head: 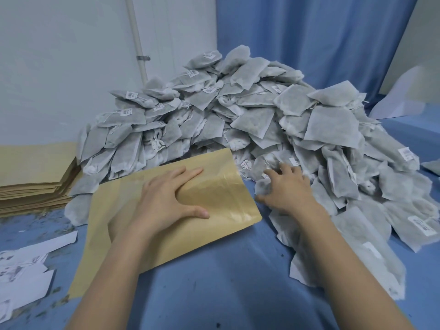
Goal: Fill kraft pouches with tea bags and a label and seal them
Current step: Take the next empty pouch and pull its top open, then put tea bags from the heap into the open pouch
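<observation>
Left hand (164,198): flat on the kraft pouch (166,210), fingers straight and spread, thumb out toward 3 o'clock. It presses; it grips nothing. Right hand (289,189): fingers curled down into the near edge of the tea bag pile (238,115). They appear to claw at one tea bag (263,186) under the palm, but whether they have closed on it I cannot tell.

Pouch lies flat on the blue table cover (226,282), dead centre, its mouth end toward 2 o'clock and just beside the pile. The upper panel shows a glossy sheen and slight bulge near the mouth.

Pile fills 12 to 3 o'clock. Stack of flat pouches (33,182) at 9 o'clock. White paper labels (23,275) at 7 o'clock.

Handling, as judgement:
- Tea bags: light, soft, limp fabric with loose fill; they will sag and cling together by their strings. Pinch at the body's middle, not at a tag or string.
- Pouch: light, stiff-ish paper, likely to slide on the cloth. Hold down as now; open by lifting the upper lip at the mouth.
- Fill is crushable; do not squeeze hard.
</observation>
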`<state>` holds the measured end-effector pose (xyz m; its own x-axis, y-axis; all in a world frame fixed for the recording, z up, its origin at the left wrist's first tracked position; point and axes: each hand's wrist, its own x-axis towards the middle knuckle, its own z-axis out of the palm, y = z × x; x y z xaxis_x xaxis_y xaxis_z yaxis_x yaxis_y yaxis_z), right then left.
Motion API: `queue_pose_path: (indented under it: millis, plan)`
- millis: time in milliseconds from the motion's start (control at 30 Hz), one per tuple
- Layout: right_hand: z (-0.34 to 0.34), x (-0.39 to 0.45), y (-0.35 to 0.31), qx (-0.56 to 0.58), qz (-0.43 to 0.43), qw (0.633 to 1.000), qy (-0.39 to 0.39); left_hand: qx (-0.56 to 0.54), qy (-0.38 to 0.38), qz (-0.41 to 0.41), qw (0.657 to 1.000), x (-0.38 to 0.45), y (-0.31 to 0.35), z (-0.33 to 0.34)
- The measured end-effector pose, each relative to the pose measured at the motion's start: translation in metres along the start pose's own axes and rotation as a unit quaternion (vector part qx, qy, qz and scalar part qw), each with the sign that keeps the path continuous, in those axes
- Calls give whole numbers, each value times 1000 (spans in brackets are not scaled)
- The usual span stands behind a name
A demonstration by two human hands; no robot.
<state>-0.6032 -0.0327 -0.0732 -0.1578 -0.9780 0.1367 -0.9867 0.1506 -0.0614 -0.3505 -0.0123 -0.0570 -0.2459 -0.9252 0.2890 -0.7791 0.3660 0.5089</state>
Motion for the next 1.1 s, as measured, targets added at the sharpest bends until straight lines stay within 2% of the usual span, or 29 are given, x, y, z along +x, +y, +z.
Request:
queue_pose_path:
  millis: [33,100,167,233,300,367,533,633,733,833,867,900,1000,1033,1067,1100]
  plan:
    - [5,1,2,-25,8,1000,-8,0,-2,-1,1000,1,0,1]
    - [8,3,3,-7,10,999,42,-4,-7,0,1000,2,-1,3]
    - [2,6,5,143,12,983,116,-4,-12,-1,1000,2,-2,4]
    - [-9,5,9,320,17,933,166,-3,-10,-3,1000,3,-3,3]
    - [-21,2,12,443,25,878,178,-5,-6,-5,1000,3,-3,2]
    - [-27,-1,15,504,38,853,127,-7,-3,-4,1000,3,-3,1]
    - [-29,-7,13,530,-20,847,22,-11,-7,3,1000,1,2,-2]
    - [-24,-12,-3,558,-57,827,-43,-31,-27,16,999,0,6,-4]
    - [-24,-17,-18,621,-80,771,-114,-15,-39,28,999,0,10,-3]
    - [-27,-15,-19,675,-89,722,-123,-12,-35,22,999,0,10,-4]
    - [-28,-17,-20,674,-92,721,-132,-25,-32,21,999,-1,9,-5]
    - [-30,-21,-21,652,-101,738,-141,-40,-30,23,998,-1,10,-5]
    - [-31,-30,-31,506,-112,832,-198,-62,-54,43,996,-1,15,-1]
    - [-30,-30,-34,476,-86,855,-190,-61,-65,50,995,-1,18,1]
    - [-27,-26,-31,482,-53,860,-160,-58,-71,53,994,-1,20,4]
    - [-25,-22,-28,456,-66,877,-135,-52,-74,53,994,0,20,6]
